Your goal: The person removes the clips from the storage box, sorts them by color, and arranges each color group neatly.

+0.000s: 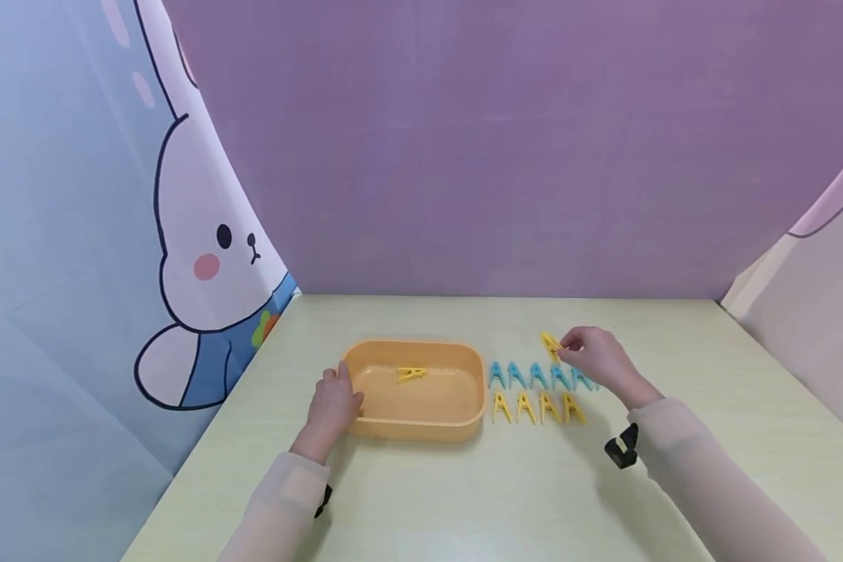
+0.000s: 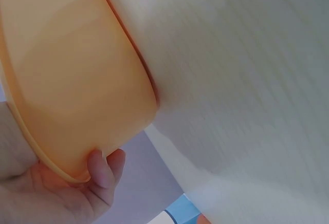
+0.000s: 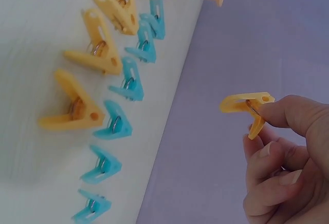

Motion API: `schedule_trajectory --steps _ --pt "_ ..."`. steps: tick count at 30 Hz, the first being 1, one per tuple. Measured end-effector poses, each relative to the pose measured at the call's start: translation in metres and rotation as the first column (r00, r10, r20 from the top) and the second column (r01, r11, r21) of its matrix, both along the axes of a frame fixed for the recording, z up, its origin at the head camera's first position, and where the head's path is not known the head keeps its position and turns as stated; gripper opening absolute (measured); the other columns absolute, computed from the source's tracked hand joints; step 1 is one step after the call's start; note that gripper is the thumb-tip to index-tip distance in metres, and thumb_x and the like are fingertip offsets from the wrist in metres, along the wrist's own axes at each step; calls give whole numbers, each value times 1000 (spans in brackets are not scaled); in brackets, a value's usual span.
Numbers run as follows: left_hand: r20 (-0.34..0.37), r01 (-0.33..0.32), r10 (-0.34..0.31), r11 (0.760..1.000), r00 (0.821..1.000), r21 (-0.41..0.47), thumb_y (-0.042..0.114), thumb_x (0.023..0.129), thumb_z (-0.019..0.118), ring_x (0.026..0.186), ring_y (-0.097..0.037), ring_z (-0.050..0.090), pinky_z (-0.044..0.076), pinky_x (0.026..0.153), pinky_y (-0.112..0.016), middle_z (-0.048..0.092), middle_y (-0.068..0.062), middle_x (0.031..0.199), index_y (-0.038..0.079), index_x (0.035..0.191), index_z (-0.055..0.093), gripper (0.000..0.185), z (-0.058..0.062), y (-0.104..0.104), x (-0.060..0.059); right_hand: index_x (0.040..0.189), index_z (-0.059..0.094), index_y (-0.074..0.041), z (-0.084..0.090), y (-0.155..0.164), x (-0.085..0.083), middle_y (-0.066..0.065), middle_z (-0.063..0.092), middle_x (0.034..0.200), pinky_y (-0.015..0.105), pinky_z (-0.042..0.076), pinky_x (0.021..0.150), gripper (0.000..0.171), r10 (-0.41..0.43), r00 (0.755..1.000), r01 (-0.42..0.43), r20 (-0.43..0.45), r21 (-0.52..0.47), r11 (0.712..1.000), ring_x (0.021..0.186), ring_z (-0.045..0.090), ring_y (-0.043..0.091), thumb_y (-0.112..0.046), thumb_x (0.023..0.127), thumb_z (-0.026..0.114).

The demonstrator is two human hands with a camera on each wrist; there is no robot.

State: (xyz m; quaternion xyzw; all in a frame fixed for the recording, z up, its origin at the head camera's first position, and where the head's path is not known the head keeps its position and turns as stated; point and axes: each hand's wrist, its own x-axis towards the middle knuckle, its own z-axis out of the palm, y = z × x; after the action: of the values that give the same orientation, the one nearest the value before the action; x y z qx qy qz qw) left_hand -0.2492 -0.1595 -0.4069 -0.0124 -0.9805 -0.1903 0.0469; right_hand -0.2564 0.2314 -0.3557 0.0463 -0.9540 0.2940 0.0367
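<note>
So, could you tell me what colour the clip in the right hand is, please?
Yellow. The clip pinched by the right hand shows best in the right wrist view.

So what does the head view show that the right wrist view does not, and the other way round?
Only the head view shows the left hand holding the rim of the orange tub, the yellow clip in the tub, and the whole table.

Only the right wrist view shows how the fingers pinch the held yellow clip, and the metal springs of the clips lying on the table.

Both show the right hand, the row of blue clips and the row of yellow clips.
</note>
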Motion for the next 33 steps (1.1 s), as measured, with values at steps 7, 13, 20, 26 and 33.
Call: schedule_trajectory --steps 7,13,20,26,33 --pt "5 -1 1 1000 1000 1 14 89 60 100 -44 47 45 77 -49 39 -35 119 -15 136 26 65 0 -1 0 98 61 5 -4 12 3 12 59 86 34 45 61 23 -21 999 21 25 -13 1000 74 52 23 -14 86 60" --pt "4 -6 6 1000 1000 -8 14 88 60 100 -43 47 45 78 -49 39 -34 119 -15 136 26 65 0 0 0 95 61 7 -10 23 6 13 60 86 35 46 62 22 -12 1000 12 -2 -7 1000 75 53 24 -13 85 59" --pt "-22 9 -10 1000 1000 -17 14 88 61 97 -44 49 47 73 -48 41 -35 116 -16 135 28 65 -1 -1 1 95 62 8 -18 31 8 12 61 85 36 47 64 23 -20 1000 21 23 -44 999 74 54 23 -13 86 60" --pt "-40 28 -29 999 999 -25 13 87 61 94 -43 50 47 70 -47 42 -35 114 -18 133 29 64 0 -1 2 100 60 9 -25 38 12 14 61 87 35 49 62 28 -39 994 50 104 -106 993 77 56 27 -16 88 59" --pt "-27 19 -19 999 999 -27 14 88 61 94 -42 50 47 70 -46 42 -34 114 -16 134 29 64 0 -1 1 103 60 11 -34 48 14 14 62 89 36 50 63 32 -34 989 55 141 -142 988 80 57 30 -18 88 58"
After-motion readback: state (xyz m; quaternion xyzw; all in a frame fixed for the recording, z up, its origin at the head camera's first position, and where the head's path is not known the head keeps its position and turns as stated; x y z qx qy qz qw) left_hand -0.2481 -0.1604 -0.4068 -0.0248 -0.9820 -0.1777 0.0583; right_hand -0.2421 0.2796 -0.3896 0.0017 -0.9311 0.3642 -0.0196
